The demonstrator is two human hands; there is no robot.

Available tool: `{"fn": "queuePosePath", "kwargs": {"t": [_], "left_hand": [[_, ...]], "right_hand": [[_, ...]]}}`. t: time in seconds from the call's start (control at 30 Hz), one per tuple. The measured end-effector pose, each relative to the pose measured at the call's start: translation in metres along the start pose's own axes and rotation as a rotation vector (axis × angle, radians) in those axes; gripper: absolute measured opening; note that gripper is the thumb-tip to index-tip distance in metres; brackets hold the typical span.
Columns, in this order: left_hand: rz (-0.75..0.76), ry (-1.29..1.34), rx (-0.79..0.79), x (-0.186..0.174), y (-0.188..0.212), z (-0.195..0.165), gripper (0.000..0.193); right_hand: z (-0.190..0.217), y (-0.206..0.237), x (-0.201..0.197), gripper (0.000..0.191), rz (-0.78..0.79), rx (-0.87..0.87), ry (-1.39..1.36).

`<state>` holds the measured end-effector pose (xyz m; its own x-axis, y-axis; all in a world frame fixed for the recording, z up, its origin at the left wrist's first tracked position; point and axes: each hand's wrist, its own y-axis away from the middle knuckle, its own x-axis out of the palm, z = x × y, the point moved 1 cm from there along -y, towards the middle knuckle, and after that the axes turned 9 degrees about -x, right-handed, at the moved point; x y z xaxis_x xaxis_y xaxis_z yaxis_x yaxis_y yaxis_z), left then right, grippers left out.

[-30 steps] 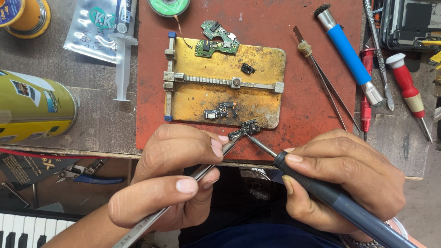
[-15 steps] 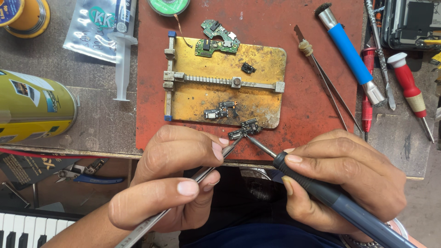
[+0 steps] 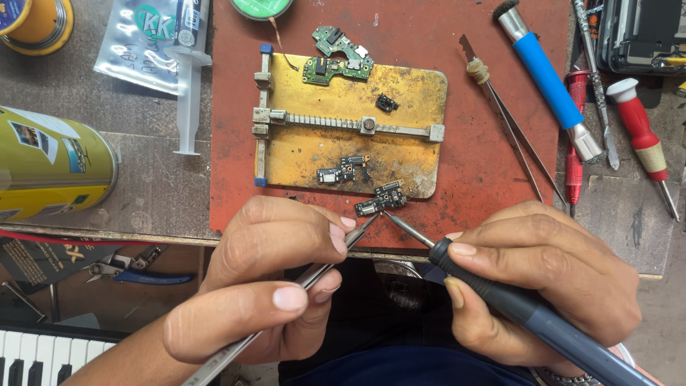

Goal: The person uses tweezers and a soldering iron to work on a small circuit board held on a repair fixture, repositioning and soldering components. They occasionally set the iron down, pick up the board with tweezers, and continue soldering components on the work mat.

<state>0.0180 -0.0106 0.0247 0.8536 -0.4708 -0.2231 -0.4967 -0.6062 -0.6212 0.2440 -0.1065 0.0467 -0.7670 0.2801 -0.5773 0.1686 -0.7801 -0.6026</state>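
Observation:
My left hand (image 3: 264,279) grips metal tweezers (image 3: 314,275) whose tips pinch a small dark circuit board (image 3: 381,199) at the near edge of a brass-coloured holder plate (image 3: 343,154). My right hand (image 3: 543,282) holds a soldering iron (image 3: 500,293) like a pen; its thin tip reaches the right side of that small board. Another small dark board (image 3: 343,170) lies on the plate just beyond. Two green boards (image 3: 337,58) rest at the plate's far edge.
A red mat (image 3: 493,171) lies under the plate. A spare tweezers (image 3: 511,121), a blue-handled tool (image 3: 547,78) and red screwdrivers (image 3: 639,136) lie to the right. A syringe (image 3: 191,78), a yellow can (image 3: 50,168) and a solder spool (image 3: 32,21) sit to the left.
Almost nothing differs: both hands stay in place, with the small board and iron tip shifting only slightly at the plate's near edge.

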Motion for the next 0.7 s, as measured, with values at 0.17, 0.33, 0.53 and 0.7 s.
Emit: {"fn": "queuePosePath", "kwargs": {"t": [0.17,0.33,0.53,0.7], "left_hand": [[0.01,-0.002,-0.014,-0.002,0.001,-0.003,0.046],[-0.017,-0.02,0.035,0.001,-0.001,0.0,0.047],[-0.049,-0.05,0.065,0.003,-0.001,0.005,0.046],[-0.055,-0.068,0.054,0.004,0.0,0.004,0.047]], "right_hand": [[0.0,0.003,-0.001,0.027,-0.019,0.011,-0.008],[0.002,0.01,-0.005,0.028,-0.092,0.109,-0.034],[0.005,0.021,-0.005,0.022,-0.161,0.202,0.04],[0.005,0.02,-0.004,0.02,-0.159,0.231,0.052]]}}
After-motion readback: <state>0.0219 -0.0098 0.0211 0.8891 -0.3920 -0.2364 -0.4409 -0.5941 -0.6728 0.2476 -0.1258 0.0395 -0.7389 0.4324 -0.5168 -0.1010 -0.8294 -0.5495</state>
